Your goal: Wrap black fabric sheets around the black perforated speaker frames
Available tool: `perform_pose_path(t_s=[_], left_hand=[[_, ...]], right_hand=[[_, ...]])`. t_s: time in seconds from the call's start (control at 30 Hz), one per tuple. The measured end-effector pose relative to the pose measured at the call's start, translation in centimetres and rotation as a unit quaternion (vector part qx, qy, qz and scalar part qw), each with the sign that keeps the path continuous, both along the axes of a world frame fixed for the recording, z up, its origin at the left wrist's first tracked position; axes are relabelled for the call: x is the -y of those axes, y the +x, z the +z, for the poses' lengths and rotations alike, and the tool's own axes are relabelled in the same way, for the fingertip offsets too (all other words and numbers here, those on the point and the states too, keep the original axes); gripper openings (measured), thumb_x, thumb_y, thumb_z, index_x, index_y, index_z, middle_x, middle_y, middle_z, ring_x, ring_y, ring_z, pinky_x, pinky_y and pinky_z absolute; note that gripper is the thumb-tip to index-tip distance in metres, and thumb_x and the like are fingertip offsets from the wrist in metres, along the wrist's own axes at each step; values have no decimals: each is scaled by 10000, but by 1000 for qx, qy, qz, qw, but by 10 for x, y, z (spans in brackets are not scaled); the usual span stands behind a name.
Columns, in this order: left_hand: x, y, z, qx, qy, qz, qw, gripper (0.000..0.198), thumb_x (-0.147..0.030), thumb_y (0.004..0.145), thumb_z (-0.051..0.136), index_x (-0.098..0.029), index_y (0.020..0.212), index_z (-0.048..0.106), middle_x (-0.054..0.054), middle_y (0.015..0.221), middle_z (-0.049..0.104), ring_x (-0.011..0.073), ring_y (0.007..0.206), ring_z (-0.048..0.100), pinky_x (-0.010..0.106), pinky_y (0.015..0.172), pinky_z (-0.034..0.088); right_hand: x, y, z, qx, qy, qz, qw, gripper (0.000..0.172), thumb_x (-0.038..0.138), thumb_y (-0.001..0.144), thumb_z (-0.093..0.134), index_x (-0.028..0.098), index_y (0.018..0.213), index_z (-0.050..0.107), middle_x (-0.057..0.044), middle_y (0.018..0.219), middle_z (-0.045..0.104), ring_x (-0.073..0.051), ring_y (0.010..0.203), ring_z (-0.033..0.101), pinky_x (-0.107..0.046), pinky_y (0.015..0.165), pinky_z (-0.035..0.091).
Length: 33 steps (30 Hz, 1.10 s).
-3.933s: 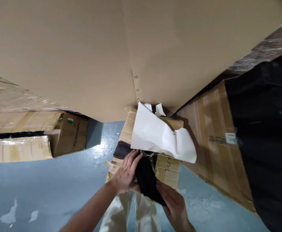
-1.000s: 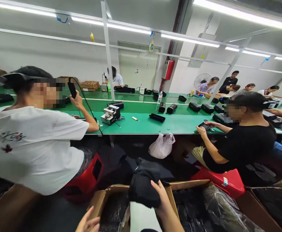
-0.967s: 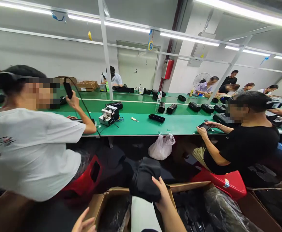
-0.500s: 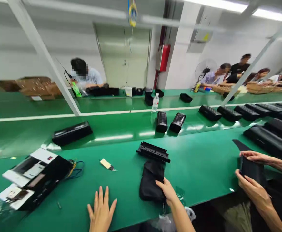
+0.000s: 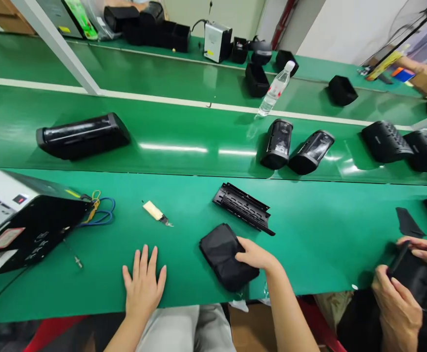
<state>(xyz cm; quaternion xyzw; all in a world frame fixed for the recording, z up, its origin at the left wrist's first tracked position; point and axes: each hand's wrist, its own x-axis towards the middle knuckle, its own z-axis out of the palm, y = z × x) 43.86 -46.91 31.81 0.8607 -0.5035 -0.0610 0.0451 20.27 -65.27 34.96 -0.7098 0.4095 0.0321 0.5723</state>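
A folded black cloth bundle (image 5: 225, 254) lies on the green table (image 5: 309, 230) near its front edge. My right hand (image 5: 254, 255) rests on the bundle's right side, fingers curled over it. Palm down on the table to the left of the bundle, my left hand (image 5: 143, 284) lies flat with fingers spread and holds nothing. A black ribbed plastic part (image 5: 243, 208) lies just beyond the bundle.
A black and white machine (image 5: 19, 220) with coloured wires sits at left. A small tan tag (image 5: 154, 212) lies mid-table. Black housings (image 5: 276, 143) and a water bottle (image 5: 275, 90) stand on the belt. Another person's hands (image 5: 400, 288) hold a black piece at right.
I have come from the cartons up to the green table. The black bundle went from held in the air to lying on the table under my right hand. My left hand stays flat.
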Motion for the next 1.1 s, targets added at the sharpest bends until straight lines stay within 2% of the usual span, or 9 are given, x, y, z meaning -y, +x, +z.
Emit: perform_pose_path(t_s=[0.13, 0.23, 0.37, 0.47, 0.63, 0.77, 0.87, 0.97, 1.1], left_hand=[[0, -1, 1, 14, 7, -3, 1000, 485, -319, 858, 300, -103, 1281, 397, 171, 1377, 336, 297, 1300, 211, 552, 1029, 119], [0, -1, 2, 19, -1, -5, 1000, 483, -320, 862, 290, -90, 1269, 413, 176, 1374, 340, 294, 1300, 212, 542, 1033, 115], [-1, -1, -1, 2, -12, -4, 1000, 482, -329, 856, 310, -122, 1284, 393, 159, 1387, 322, 290, 1302, 210, 539, 1036, 112], [-4, 0, -2, -7, -15, 3, 1000, 476, -327, 855, 322, -134, 1286, 383, 160, 1386, 321, 292, 1303, 206, 542, 1036, 111], [6, -1, 4, -55, -59, -4, 997, 404, -314, 848, 354, -111, 1170, 487, 189, 1309, 389, 319, 1270, 254, 526, 1015, 203], [42, -17, 11, -188, -81, -65, 977, 350, -360, 812, 439, -178, 1093, 542, 118, 1071, 541, 259, 1046, 482, 412, 888, 400], [69, -34, 12, -265, -45, -51, 962, 377, -388, 772, 506, -167, 1074, 547, 68, 871, 580, 215, 848, 546, 349, 740, 472], [78, -44, 11, -255, -63, -34, 964, 267, -332, 780, 509, -158, 968, 583, 56, 814, 585, 200, 795, 551, 325, 705, 471], [75, -44, 15, -177, -125, -90, 972, 216, -302, 818, 467, -167, 918, 603, 64, 839, 604, 201, 811, 550, 329, 740, 451]], right_hand=[[16, 27, 11, -81, -76, 7, 994, 568, 96, 565, 499, 208, 1119, 559, -95, 974, 653, -273, 831, 592, -386, 716, 459], [12, 32, 18, -84, -152, -14, 985, 505, 135, 647, 483, 209, 1144, 537, -108, 1027, 621, -280, 930, 560, -421, 796, 429], [-21, 8, 11, -52, -305, -151, 939, 357, 246, 808, 382, 206, 1140, 509, -101, 1078, 570, -236, 1024, 502, -398, 866, 415], [-54, -14, -7, -91, -282, -279, 914, 389, 356, 832, 386, 178, 1170, 455, -119, 1001, 547, -237, 903, 529, -392, 756, 462], [-87, -20, -29, -122, -191, -336, 914, 632, 525, 769, 459, 147, 1260, 339, -105, 936, 482, -206, 728, 518, -343, 604, 470], [-87, -11, -32, -151, -209, -350, 901, 677, 544, 752, 470, 162, 1286, 305, -93, 914, 463, -222, 749, 503, -354, 613, 456], [-88, -8, -33, -170, -233, -346, 893, 622, 524, 777, 440, 180, 1282, 325, -112, 970, 437, -244, 813, 498, -380, 665, 452], [-90, -6, -33, -180, -280, -332, 882, 598, 504, 795, 423, 167, 1281, 339, -141, 1025, 405, -279, 913, 465, -417, 752, 429], [-92, -3, -33, -187, -324, -321, 870, 609, 485, 803, 421, 107, 1275, 348, -170, 1035, 397, -314, 1012, 404, -433, 800, 405]])
